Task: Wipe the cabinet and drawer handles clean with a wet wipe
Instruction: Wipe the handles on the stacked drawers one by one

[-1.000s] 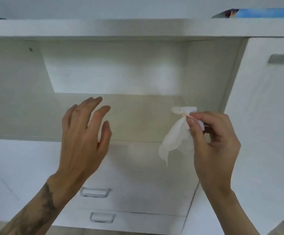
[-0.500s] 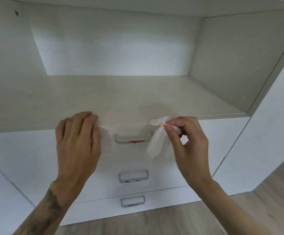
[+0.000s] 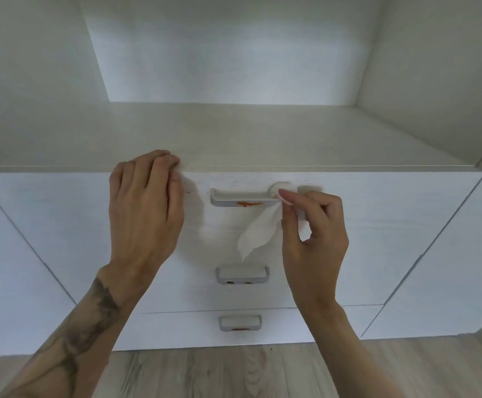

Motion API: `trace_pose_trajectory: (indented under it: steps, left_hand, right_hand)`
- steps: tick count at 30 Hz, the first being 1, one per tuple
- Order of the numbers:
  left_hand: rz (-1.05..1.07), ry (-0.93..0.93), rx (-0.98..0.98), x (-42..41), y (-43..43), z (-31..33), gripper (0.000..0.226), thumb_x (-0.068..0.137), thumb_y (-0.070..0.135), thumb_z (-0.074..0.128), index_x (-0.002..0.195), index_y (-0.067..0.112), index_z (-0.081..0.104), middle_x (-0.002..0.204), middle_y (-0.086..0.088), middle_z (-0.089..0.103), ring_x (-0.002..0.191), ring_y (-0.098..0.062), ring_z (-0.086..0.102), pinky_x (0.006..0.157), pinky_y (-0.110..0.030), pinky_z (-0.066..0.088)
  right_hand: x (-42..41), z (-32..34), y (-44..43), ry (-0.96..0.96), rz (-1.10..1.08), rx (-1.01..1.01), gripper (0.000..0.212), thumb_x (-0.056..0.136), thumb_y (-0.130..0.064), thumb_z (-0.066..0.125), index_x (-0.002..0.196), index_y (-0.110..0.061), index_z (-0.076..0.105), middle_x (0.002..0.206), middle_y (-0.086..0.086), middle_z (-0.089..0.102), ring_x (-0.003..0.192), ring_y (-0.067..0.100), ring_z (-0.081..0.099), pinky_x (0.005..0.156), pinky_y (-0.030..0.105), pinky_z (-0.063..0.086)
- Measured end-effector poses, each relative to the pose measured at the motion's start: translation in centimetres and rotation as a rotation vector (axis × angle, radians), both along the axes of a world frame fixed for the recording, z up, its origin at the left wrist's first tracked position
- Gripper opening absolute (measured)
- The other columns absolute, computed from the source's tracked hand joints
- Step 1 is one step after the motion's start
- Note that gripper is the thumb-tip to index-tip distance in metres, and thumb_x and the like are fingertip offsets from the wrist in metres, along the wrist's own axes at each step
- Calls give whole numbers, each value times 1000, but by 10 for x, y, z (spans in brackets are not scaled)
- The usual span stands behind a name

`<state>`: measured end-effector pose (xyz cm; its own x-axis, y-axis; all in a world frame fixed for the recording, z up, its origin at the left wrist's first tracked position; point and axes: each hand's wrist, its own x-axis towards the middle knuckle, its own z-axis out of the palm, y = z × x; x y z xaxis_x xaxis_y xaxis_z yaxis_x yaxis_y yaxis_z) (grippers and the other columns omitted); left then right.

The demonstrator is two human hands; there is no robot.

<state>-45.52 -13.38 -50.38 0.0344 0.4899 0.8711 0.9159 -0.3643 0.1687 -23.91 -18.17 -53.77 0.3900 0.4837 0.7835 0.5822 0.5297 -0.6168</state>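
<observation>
Three grey drawer handles sit in a column on the white drawer fronts. The top handle (image 3: 244,198) has an orange smear on its front edge. The middle handle (image 3: 242,274) shows dark spots and the bottom handle (image 3: 240,323) a reddish mark. My right hand (image 3: 311,237) pinches a white wet wipe (image 3: 258,231) and holds it against the right end of the top handle; the loose end of the wipe hangs down. My left hand (image 3: 145,208) rests on the top drawer front, its fingers curled over the shelf edge (image 3: 349,168).
An open white shelf compartment (image 3: 234,130) lies above the drawers. White cabinet doors flank the drawers, the left one (image 3: 10,268) and the right one (image 3: 449,268). Wood-look floor (image 3: 234,372) runs along the bottom.
The view has tilted down and closer to the drawers. My right hand has brought the wipe right, onto the right end of the top handle. My left hand stays on the shelf edge.
</observation>
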Motion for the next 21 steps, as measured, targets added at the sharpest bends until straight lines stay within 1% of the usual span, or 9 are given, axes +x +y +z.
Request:
trace_pose_trajectory:
  steps: [2,4,6,9,11,13,17,19,21]
  left_hand:
    - [-5,23,1,-1,-1,1,30,108,17,39,123,5,63,128,-11,64,114,-31,57,109,-43,35]
    - [-14,50,0,-4,-1,1,31,109,18,40,124,5,63,128,-10,64,115,-31,56,109,-42,34]
    - [-27,84,4,-8,-1,0,32,110,20,39,126,4,63,129,-11,64,116,-32,56,109,-43,34]
    - [-46,136,13,-17,0,-2,36,110,23,39,131,6,62,135,-11,62,125,-32,54,113,-44,32]
    - [-38,156,37,-21,2,-6,37,110,23,39,136,9,61,141,-9,59,136,-31,49,118,-47,28]
    - [-23,155,64,-22,5,-9,37,110,23,40,138,11,60,144,-8,57,142,-31,44,122,-51,25]
    - [-32,120,104,-18,14,-14,35,110,24,41,136,13,61,143,-6,58,143,-30,42,124,-51,21]
    - [-22,127,123,-19,17,-16,35,110,24,40,136,13,61,144,-6,57,144,-30,42,124,-50,20]
    - [-9,151,139,-21,20,-17,36,111,25,40,139,13,59,147,-8,55,145,-31,41,124,-51,20]
  right_hand:
    - [-4,-1,0,31,5,35,21,93,-3,73,112,-11,79,106,6,60,102,12,63,88,14,48]
    - [-4,-1,0,26,25,32,25,89,-8,77,114,-11,78,109,6,60,106,15,62,91,16,49]
    - [-2,-3,-2,3,41,30,29,87,-8,83,115,-10,78,111,8,60,108,10,61,92,17,49]
    - [3,-5,-4,-41,62,33,30,88,-6,83,117,-11,79,111,7,61,106,-1,59,91,14,47]
    - [7,-4,-5,-60,50,34,28,89,-5,81,116,-12,79,110,5,62,104,-3,60,89,13,47]
    - [8,-1,-4,-68,54,37,25,89,-4,81,113,-12,80,109,5,64,104,-3,62,89,14,49]
    - [12,1,-4,-46,97,48,23,88,-5,82,108,-16,81,106,2,72,105,14,70,87,28,59]
    - [12,2,-6,-51,97,52,20,88,-7,83,106,-17,81,104,2,74,102,16,71,84,32,61]
    - [4,4,-7,-69,106,55,18,88,-8,83,105,-14,82,103,2,75,101,16,72,83,33,60]
